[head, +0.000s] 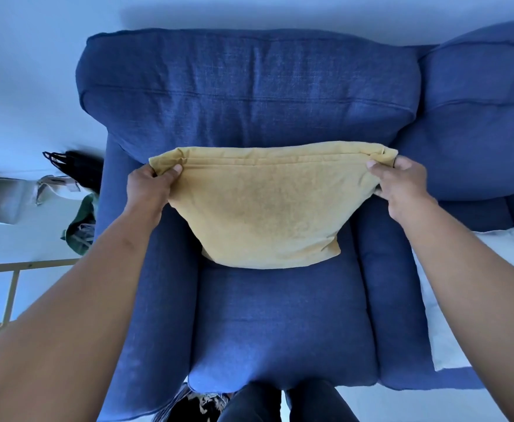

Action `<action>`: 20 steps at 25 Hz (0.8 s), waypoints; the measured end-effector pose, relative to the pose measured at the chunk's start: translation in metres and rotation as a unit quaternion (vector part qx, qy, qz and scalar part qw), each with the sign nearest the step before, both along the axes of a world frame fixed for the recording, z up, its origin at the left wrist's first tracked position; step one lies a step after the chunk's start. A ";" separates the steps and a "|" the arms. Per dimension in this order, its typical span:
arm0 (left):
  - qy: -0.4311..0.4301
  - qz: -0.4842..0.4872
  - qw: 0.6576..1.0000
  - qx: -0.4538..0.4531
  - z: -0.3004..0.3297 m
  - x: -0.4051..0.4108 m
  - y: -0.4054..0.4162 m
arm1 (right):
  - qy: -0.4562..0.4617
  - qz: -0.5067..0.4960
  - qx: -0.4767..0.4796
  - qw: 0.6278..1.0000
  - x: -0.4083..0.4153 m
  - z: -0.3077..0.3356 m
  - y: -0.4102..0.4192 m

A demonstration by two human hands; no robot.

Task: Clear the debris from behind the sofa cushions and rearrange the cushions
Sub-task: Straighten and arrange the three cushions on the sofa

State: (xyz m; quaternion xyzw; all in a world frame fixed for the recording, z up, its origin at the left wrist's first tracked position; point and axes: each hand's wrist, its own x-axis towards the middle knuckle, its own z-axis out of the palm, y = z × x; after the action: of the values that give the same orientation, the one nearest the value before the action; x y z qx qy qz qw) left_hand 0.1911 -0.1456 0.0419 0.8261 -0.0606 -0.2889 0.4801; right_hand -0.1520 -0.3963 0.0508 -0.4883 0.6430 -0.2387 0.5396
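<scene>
Hands, left [150, 185] and right [402, 184], each closed on 1 top corner of yellow cushion [262, 208] above blue sofa seat [280, 324].

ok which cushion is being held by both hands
The yellow cushion, pinched at its top corners by the left hand and right hand; the blue ones are untouched.

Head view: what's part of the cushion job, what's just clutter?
Job:
yellow cushion, gripped at its top corners by left hand and right hand
back cushion
seat cushion

Clutter:
white cloth on the next seat
bags beside the sofa arm
</scene>
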 end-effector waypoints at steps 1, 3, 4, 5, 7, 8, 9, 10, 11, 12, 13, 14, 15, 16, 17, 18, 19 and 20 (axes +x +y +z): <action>-0.004 0.003 1.000 0.006 0.001 0.003 -0.002 | 0.017 -0.004 -0.017 1.000 0.000 -0.002 -0.004; -0.016 0.001 1.000 0.022 0.004 0.008 -0.007 | 0.038 -0.006 -0.036 0.999 0.002 -0.001 -0.009; -0.015 -0.002 0.999 0.029 0.005 0.009 -0.009 | 0.033 -0.008 -0.027 0.999 0.004 0.001 -0.011; -0.012 -0.003 0.999 0.038 0.006 0.010 -0.011 | 0.026 -0.015 -0.011 0.999 0.008 0.002 -0.012; -0.004 0.006 0.999 0.052 0.006 0.009 -0.018 | 0.029 -0.027 0.004 0.999 0.012 0.003 -0.014; -0.005 0.014 0.998 0.057 0.006 0.008 -0.020 | 0.032 -0.031 0.005 0.999 0.013 0.003 -0.014; -0.008 0.022 0.998 0.061 0.007 0.005 -0.021 | 0.032 -0.033 0.006 0.999 0.013 0.004 -0.014; -0.013 0.030 0.997 0.064 0.008 0.002 -0.020 | 0.031 -0.036 0.006 0.999 0.012 0.006 -0.012; -0.020 0.038 0.997 0.065 0.010 -0.002 -0.018 | 0.030 -0.042 0.004 0.999 0.010 0.007 -0.010; -0.030 0.045 0.997 0.062 0.013 -0.007 -0.015 | 0.032 -0.046 0.001 0.998 0.007 0.008 -0.007; -0.046 0.050 0.996 0.063 0.016 -0.014 -0.011 | 0.037 -0.047 -0.004 0.998 0.004 0.008 -0.003; -0.072 0.054 0.993 0.070 0.019 -0.021 -0.007 | 0.048 -0.041 -0.016 0.998 0.000 0.010 0.003; -0.103 0.054 0.990 0.080 0.024 -0.030 -0.002 | 0.059 -0.030 -0.028 0.997 -0.003 0.012 0.010; -0.128 0.052 0.987 0.087 0.029 -0.042 0.005 | 0.069 -0.014 -0.039 0.997 -0.006 0.016 0.020; -0.144 0.045 0.985 0.089 0.035 -0.055 0.011 | 0.077 0.006 -0.055 0.995 -0.009 0.020 0.031; -0.148 0.035 0.984 0.091 0.040 -0.069 0.017 | 0.088 0.030 -0.072 0.993 -0.012 0.025 0.044; -0.148 0.020 0.984 0.094 0.043 -0.085 0.022 | 0.099 0.055 -0.091 0.989 -0.015 0.027 0.056; -0.151 -0.004 0.984 0.097 0.045 -0.099 0.027 | 0.110 0.080 -0.107 0.985 -0.019 0.030 0.070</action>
State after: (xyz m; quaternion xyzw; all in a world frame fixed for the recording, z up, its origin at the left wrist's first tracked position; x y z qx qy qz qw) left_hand 0.0918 -0.1187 0.0874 0.9026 -0.1072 -0.1673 0.3820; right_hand -0.1710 -0.3263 0.0809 -0.6163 0.6279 -0.2066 0.4280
